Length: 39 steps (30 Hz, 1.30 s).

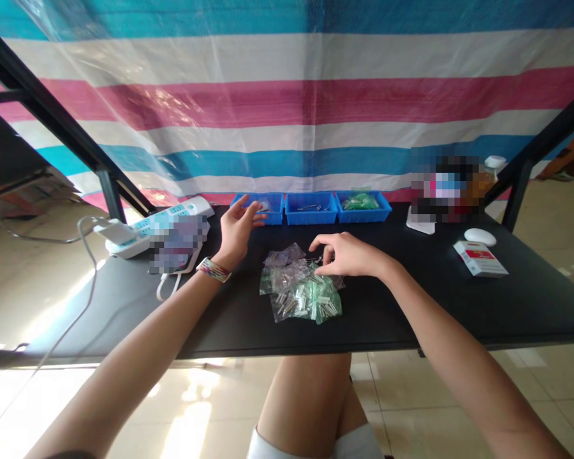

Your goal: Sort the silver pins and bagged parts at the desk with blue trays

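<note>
Right hand (348, 254) is half-curled, hold unclear, over bags (302, 295) heaped probably for reach; left hand (236, 231), ten o'clock of them, hangs loosely open, seemingly empty.

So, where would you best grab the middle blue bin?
I'd probably take the middle blue bin by the rim of its near wall, coming from the front and above, thumb outside, fingers inside. That wall stands unobstructed, while the left bin and right bin sit close at its sides and the striped sheet hangs behind.
</note>
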Motion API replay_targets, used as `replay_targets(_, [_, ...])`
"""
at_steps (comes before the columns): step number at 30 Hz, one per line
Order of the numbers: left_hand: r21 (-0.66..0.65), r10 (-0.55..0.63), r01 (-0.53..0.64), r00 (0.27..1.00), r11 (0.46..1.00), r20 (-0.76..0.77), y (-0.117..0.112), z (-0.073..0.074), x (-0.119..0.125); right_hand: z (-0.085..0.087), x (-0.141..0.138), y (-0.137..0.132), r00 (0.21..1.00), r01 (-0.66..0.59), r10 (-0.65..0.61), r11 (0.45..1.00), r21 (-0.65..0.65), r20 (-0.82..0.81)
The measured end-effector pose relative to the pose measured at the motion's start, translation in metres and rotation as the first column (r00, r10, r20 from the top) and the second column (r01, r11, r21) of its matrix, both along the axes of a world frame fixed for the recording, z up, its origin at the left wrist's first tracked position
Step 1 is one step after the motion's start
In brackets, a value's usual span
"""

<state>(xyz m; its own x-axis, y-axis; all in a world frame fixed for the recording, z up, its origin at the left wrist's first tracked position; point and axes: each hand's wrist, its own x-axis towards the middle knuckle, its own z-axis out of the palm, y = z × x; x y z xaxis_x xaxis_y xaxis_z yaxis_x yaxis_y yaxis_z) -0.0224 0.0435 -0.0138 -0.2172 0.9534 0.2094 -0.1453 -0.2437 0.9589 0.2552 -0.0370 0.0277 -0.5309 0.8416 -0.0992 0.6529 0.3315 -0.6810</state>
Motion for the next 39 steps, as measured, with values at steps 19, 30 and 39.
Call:
replay_targets(19, [0.395, -0.081, 0.560, 0.643, 0.728, -0.762, -0.055, 0.016, 0.031, -0.011, -0.002, 0.021, 0.383, -0.040, -0.459, 0.859, -0.510, -0.802])
replay_targets(30, [0.232, -0.207, 0.371, 0.828, 0.899, -0.522, -0.054, 0.012, 0.032, -0.022, -0.018, 0.014, 0.408, -0.090, -0.387, 0.884, -0.458, -0.827])
replay_targets(39, [0.390, -0.042, 0.417, 0.725, 0.821, -0.688, -0.056, 0.024, 0.032, -0.018, -0.021, 0.011, 0.380, -0.155, -0.416, 0.852, -0.500, -0.826])
